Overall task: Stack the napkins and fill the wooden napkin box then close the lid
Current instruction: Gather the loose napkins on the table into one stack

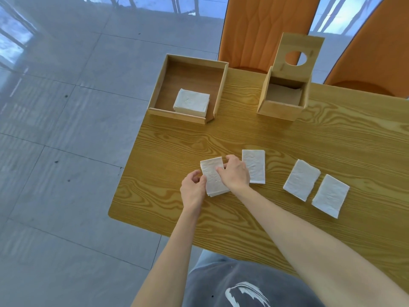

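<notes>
Head view here, and I'm looking down at a wooden table (287,151). Both hands are on one small stack of napkins (212,173) near the table's left edge: the left hand (193,189) pinches its near-left edge, the right hand (236,172) lies over its right side with fingers curled on top. Just beside the right hand, a second napkin pile (254,166) lies flat. Further right I see two more piles, one (301,179) angled, another (330,195) just next to it, close but whether touching I cannot tell. At the far side, the napkin box (281,107) stands open, its lid (298,55) with the round hole tipped upright. Left of it, a shallow wooden tray (159,85) holds another napkin stack (191,104).
</notes>
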### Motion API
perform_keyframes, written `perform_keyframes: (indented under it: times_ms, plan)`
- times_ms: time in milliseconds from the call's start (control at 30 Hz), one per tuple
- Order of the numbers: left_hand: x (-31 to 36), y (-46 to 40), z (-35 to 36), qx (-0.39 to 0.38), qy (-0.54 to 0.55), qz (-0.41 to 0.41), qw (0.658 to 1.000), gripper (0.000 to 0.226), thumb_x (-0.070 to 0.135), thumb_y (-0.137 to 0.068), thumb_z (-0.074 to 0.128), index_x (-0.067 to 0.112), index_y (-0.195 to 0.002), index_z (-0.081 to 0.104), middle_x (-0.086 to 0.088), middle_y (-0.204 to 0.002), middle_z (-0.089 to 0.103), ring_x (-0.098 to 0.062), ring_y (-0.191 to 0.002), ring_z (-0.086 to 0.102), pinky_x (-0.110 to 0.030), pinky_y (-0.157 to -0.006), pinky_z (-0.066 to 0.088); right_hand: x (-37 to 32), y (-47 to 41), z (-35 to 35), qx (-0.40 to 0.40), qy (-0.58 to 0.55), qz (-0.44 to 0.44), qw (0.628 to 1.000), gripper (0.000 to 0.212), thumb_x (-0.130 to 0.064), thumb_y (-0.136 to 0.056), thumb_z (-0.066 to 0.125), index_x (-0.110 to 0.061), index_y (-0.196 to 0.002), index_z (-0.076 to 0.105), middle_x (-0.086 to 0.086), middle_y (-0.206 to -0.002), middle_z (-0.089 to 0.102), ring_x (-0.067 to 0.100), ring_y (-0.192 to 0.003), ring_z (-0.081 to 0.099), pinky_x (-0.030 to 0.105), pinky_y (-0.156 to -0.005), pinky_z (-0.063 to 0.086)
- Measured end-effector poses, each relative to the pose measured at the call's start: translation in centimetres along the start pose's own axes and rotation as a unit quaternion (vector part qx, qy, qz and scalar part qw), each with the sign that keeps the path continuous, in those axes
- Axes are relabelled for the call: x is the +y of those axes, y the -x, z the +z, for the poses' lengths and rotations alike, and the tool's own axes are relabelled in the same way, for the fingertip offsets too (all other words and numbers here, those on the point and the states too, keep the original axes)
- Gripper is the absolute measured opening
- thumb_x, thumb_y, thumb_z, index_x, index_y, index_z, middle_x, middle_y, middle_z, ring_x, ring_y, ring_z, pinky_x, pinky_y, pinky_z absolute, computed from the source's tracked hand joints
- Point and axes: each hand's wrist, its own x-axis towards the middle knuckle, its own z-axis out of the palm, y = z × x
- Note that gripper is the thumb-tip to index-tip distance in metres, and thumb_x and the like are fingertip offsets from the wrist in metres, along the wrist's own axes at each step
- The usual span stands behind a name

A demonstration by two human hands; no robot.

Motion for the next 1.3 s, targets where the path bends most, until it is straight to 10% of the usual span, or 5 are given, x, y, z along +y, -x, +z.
perform_keyframes:
  times_ms: [433,733,1300]
  plan:
    - [-0.6,0.1,-0.1,-0.031,0.012,0.02,0.999,0.043,0.018,-0.09,0.069,0.011,-0.131,0.06,-0.008,-0.107,0.071,-0.026,-0.102,0.069,-0.048,-0.093,0.056,0.9,0.1,-0.1,-0.038,-0.069,-0.012,0.997,0.025,-0.023,-0.088,0.071,-0.017,-0.11,0.064,0.004,-0.112,0.067,0.022,-0.108,0.062,0.037,-0.091,0.051]
    - [0.2,-0.8,-0.3,-0.085,0.01,0.064,0.994,0.038,0.028,-0.087,0.074,0.012,-0.12,0.064,0.0,-0.102,0.071,-0.014,-0.095,0.067,-0.024,-0.078,0.051,3.4,0.3,-2.1,-0.108,-0.263,-0.027,0.958,0.02,-0.016,-0.087,0.072,-0.02,-0.105,0.064,0.001,-0.099,0.07,0.018,-0.099,0.066,0.032,-0.084,0.055]
    - [1.3,-2.0,2.6,-0.133,0.092,-0.004,0.987,0.025,0.015,-0.095,0.064,0.014,-0.119,0.055,-0.001,-0.099,0.069,-0.014,-0.089,0.068,-0.042,-0.083,0.059,6.9,-1.0,-4.9,0.139,-0.025,0.149,0.979,0.054,-0.044,-0.085,0.071,-0.016,-0.128,0.055,0.01,-0.128,0.053,0.03,-0.114,0.057,0.042,-0.086,0.049]
